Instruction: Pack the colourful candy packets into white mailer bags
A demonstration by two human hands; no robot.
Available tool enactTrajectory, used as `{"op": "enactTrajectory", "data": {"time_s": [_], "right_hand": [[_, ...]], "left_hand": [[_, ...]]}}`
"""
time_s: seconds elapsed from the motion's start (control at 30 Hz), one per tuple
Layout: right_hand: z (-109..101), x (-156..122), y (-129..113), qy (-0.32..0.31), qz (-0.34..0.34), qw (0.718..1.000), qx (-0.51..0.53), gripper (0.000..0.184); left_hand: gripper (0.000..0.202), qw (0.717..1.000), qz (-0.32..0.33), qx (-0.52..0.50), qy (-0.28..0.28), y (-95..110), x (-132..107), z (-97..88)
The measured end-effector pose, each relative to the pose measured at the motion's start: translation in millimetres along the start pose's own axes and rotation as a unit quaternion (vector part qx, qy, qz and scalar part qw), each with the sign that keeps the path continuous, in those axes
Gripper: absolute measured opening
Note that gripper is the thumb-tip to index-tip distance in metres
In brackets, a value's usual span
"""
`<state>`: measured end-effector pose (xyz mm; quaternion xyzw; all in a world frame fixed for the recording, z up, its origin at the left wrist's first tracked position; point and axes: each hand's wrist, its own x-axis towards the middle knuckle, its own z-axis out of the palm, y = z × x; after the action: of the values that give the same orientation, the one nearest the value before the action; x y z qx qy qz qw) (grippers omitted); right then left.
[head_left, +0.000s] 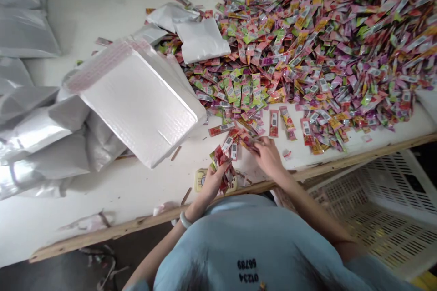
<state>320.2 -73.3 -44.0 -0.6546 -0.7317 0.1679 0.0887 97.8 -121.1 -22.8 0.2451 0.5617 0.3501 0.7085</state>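
Note:
My left hand (212,181) is closed around a bundle of small coloured sachets (223,163), held just above the white table near its front edge. My right hand (267,154) rests on the table to the right of it, fingers pinched on a loose sachet (248,141) at the near rim of the heap. A huge pile of red, green, purple and yellow sachets (324,41) covers the right half of the table. A white bubble mailer (136,100) lies flat to the left of my hands.
Several filled silver-white mailers (41,132) are stacked at the left. More white bags (201,38) lie at the pile's far edge. A white plastic crate (385,204) sits below the table's wooden front edge (143,223) at the right. A small yellow object (200,179) lies under my left hand.

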Motion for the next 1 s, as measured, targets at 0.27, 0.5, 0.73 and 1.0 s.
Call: {"op": "enactTrajectory", "data": {"time_s": [0.27,0.5,0.73,1.0], "right_hand": [[-3.7,-39.3,-49.9,-0.079,-0.048,0.976,0.198,0.005],[-31.4,-17.5,-60.0,-0.128,-0.023,0.909,0.395,0.026],[-20.7,-30.0,-70.9,-0.165,-0.003,0.907,0.388,0.014],[-20.6,56.6,-2.5,0.071,0.029,0.996,0.041,0.032]], "left_hand": [[0.038,0.994,0.097,0.004,0.040,0.4,2.8,11.4],[0.063,0.990,0.128,-0.053,0.019,5.4,3.0,12.6],[0.046,0.993,0.062,-0.064,0.083,0.7,0.9,9.5],[0.048,0.995,-0.022,-0.069,-0.063,-2.9,-9.8,5.2]]}}
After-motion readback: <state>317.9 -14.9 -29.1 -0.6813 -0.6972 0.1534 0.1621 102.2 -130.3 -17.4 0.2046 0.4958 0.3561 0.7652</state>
